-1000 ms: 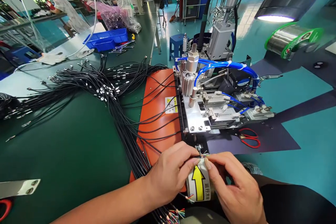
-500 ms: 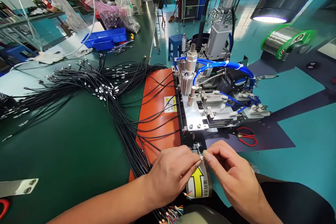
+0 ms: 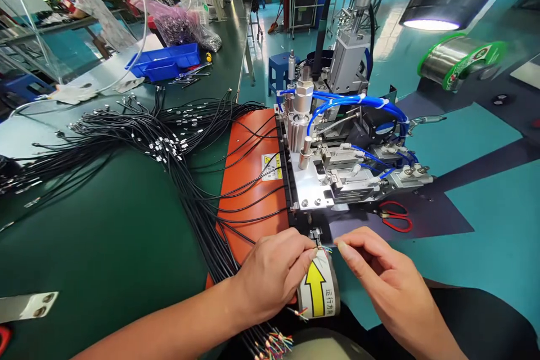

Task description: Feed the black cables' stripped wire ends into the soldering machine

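Note:
My left hand [image 3: 274,273] is pinched on a thin black cable whose coloured wire ends [image 3: 324,248] stick out at the front of the small machine [image 3: 333,174]. My right hand [image 3: 379,273] hovers just right of those wire ends, fingers curled with thumb and forefinger close together and nothing visible between them. Below both hands sits a white label with a yellow arrow [image 3: 318,292]. More stripped cable ends with coloured wires [image 3: 274,343] lie near my left wrist.
A large bundle of black cables [image 3: 169,146] spreads over the green bench and across the orange mat [image 3: 248,180]. Red-handled scissors [image 3: 394,216] lie right of the machine. A solder spool [image 3: 459,59] and a blue bin [image 3: 164,62] sit farther off. Other people work at the back left.
My right hand has let go of the wire ends and drawn slightly to the right. My left hand still pinches the cable at the machine's front.

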{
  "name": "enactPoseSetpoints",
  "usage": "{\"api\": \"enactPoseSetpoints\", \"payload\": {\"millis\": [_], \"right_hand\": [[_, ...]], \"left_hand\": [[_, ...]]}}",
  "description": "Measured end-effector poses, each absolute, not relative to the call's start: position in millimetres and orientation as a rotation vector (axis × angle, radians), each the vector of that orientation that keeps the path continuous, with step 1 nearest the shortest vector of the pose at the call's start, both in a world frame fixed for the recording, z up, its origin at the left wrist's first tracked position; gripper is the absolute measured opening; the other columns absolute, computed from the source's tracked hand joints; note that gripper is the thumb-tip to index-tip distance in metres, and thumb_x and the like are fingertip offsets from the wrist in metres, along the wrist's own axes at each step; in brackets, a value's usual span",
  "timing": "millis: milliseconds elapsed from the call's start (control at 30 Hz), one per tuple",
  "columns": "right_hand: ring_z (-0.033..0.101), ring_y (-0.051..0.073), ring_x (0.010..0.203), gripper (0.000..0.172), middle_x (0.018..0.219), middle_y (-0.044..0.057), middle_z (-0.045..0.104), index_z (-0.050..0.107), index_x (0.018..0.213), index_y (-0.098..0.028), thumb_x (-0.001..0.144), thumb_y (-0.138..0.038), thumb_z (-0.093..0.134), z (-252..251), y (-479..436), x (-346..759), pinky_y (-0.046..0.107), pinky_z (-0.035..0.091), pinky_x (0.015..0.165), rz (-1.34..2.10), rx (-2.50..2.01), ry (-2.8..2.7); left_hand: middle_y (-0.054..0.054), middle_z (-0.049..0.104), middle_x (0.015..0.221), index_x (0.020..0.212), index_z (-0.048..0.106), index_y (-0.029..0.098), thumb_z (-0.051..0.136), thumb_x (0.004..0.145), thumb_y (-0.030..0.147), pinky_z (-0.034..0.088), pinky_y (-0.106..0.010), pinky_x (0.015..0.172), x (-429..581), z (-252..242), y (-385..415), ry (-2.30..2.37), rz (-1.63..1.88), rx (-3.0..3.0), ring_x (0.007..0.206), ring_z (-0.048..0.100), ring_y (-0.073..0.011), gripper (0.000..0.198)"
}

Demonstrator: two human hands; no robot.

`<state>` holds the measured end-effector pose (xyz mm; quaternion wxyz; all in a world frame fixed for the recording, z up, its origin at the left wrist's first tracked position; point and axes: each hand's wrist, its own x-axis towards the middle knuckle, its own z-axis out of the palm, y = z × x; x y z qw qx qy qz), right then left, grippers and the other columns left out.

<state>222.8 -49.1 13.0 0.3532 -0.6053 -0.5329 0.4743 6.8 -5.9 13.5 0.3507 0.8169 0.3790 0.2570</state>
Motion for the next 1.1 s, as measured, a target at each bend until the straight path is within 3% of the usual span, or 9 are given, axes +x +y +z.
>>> {"api": "enactPoseSetpoints", "payload": {"millis": [433,733,1100], "right_hand": [[0.061,0.016,0.095,0.026,0.100,0.001,0.064,0.068,0.106,-0.025,0.096,-0.047,0.061,7,-52,216,0.025,0.047,0.089,1.308,-1.517,-1.339],[0.059,0.016,0.094,0.025,0.098,0.002,0.064,0.067,0.107,-0.023,0.095,-0.044,0.063,4,-49,219,0.024,0.049,0.082,1.443,-1.416,-1.231],[0.064,0.015,0.093,0.020,0.102,0.001,0.066,0.073,0.105,-0.027,0.093,-0.042,0.066,4,-56,218,0.021,0.052,0.079,1.140,-1.530,-1.382]], "left_hand": [[-0.003,0.060,0.082,0.098,0.066,0.015,0.047,0.102,0.025,0.040,-0.023,0.064,7,13,-6,0.985,0.661,2.116,0.071,0.053,-0.0113,0.022],[-0.003,0.060,0.082,0.098,0.066,0.015,0.046,0.102,0.025,0.041,-0.023,0.063,7,16,-6,0.984,0.650,2.104,0.071,0.053,-0.0117,0.023],[-0.003,0.064,0.083,0.096,0.064,0.015,0.048,0.101,0.024,0.042,-0.022,0.063,7,14,-6,1.004,0.680,2.075,0.071,0.056,-0.0110,0.020]]}}
